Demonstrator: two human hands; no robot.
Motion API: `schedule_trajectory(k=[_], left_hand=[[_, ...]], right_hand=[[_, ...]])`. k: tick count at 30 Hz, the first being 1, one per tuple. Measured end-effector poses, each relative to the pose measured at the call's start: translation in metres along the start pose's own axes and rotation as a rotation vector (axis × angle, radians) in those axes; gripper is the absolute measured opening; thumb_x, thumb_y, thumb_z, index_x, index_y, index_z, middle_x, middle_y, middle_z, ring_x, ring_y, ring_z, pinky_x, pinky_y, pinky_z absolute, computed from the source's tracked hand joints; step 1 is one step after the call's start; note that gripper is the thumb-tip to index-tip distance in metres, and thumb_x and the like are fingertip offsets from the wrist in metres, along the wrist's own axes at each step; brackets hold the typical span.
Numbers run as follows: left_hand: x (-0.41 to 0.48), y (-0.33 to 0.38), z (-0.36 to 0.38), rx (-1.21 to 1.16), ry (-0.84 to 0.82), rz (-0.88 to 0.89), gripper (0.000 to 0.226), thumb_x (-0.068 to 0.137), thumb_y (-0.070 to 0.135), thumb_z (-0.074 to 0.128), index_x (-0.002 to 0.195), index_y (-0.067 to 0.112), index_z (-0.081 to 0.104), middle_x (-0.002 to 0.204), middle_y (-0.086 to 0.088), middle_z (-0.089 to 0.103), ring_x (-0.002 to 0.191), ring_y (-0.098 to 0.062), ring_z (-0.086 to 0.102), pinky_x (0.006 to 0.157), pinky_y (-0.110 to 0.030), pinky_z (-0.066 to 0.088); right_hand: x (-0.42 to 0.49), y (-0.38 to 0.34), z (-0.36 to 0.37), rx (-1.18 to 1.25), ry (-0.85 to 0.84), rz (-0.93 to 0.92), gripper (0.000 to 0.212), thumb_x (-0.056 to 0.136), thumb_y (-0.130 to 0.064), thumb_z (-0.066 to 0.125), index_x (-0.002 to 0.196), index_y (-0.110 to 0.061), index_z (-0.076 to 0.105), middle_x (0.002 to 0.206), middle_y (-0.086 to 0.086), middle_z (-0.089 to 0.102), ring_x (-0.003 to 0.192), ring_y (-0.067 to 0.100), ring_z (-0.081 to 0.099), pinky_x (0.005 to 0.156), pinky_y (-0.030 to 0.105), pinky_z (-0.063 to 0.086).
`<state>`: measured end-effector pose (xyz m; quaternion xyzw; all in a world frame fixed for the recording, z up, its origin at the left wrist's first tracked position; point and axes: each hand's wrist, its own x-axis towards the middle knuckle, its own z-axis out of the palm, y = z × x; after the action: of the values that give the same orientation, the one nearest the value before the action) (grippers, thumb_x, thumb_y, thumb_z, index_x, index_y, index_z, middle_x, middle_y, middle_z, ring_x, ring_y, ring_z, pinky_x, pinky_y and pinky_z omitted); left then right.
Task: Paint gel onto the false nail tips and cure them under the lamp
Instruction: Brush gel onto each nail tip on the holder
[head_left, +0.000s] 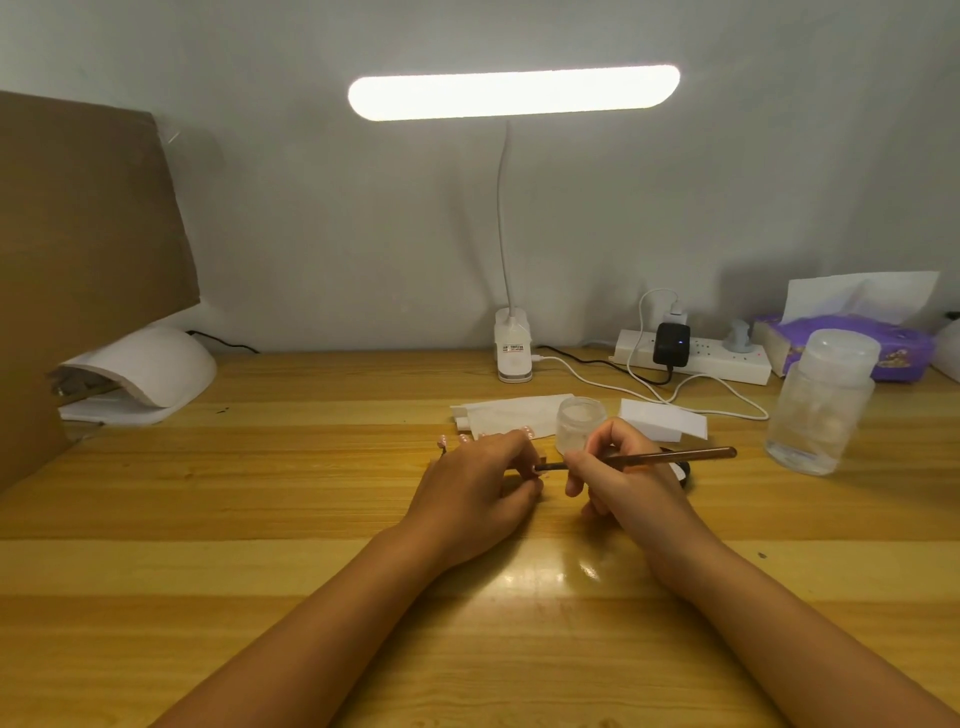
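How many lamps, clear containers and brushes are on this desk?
Lamps: 2 (lit white bar desk lamp, white dome curing lamp)
Clear containers: 2 (small round jar, tall lidded bottle)
Brushes: 1 (thin brown-handled brush)
Total: 5

Left hand (470, 488) and right hand (623, 480): both bare, backs in view. Fingers (573, 483) slender, tips rounded; nail detail too small to be resolved. Just behind the fingers, knuckles and wrists are left uncovered. Further back from the fingers, both forearms are shown bare right up to the lower frame edge. Forearm outline is seen slim near the fingers, widening away from them.
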<state>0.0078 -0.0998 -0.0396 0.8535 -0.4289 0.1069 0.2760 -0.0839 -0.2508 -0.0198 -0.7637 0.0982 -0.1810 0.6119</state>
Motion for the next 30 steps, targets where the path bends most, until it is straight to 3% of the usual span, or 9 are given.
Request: schedule_trajectory(k=[5, 14, 21, 30], left_hand=[[-0.0006, 0.0005, -0.0006, -0.006, -0.009, -0.012, 0.012, 0.090, 0.034, 0.064, 0.098, 0.034, 0.055, 0.090, 0.022, 0.054, 0.069, 0.008, 0.044, 0.058, -0.017, 0.028], [-0.0006, 0.0016, -0.0017, -0.010, -0.015, -0.014, 0.012, 0.090, 0.034, 0.064, 0.099, 0.031, 0.057, 0.095, 0.018, 0.060, 0.074, -0.004, 0.047, 0.064, -0.028, 0.038], [-0.0003, 0.0030, -0.0027, -0.021, -0.026, -0.010, 0.017, 0.091, 0.032, 0.064, 0.093, 0.038, 0.049, 0.091, 0.021, 0.054, 0.071, 0.004, 0.046, 0.061, -0.022, 0.032], [-0.0005, 0.0034, -0.0029, -0.014, -0.023, -0.016, 0.017, 0.092, 0.031, 0.063, 0.093, 0.038, 0.048, 0.087, 0.022, 0.051, 0.070, 0.008, 0.045, 0.058, -0.015, 0.026]], right_hand=[[0.0006, 0.0027, 0.0011, -0.097, -0.003, -0.015, 0.011, 0.091, -0.018, 0.065, 0.089, -0.012, 0.056, 0.066, -0.002, 0.070, 0.055, -0.001, 0.061, 0.060, 0.026, 0.046], [0.0009, 0.0043, 0.0009, -0.148, 0.036, -0.018, 0.011, 0.088, -0.017, 0.067, 0.089, -0.013, 0.056, 0.075, 0.008, 0.069, 0.054, 0.001, 0.061, 0.055, 0.022, 0.049], [0.0033, 0.0056, 0.0017, -0.128, 0.062, -0.007, 0.011, 0.087, -0.013, 0.066, 0.088, -0.012, 0.055, 0.076, 0.012, 0.065, 0.049, 0.000, 0.059, 0.044, 0.013, 0.045], [0.0048, 0.0037, -0.0016, 0.021, 0.113, 0.052, 0.008, 0.091, -0.012, 0.061, 0.091, -0.005, 0.056, 0.066, 0.006, 0.059, 0.045, 0.001, 0.054, 0.043, 0.017, 0.046]])
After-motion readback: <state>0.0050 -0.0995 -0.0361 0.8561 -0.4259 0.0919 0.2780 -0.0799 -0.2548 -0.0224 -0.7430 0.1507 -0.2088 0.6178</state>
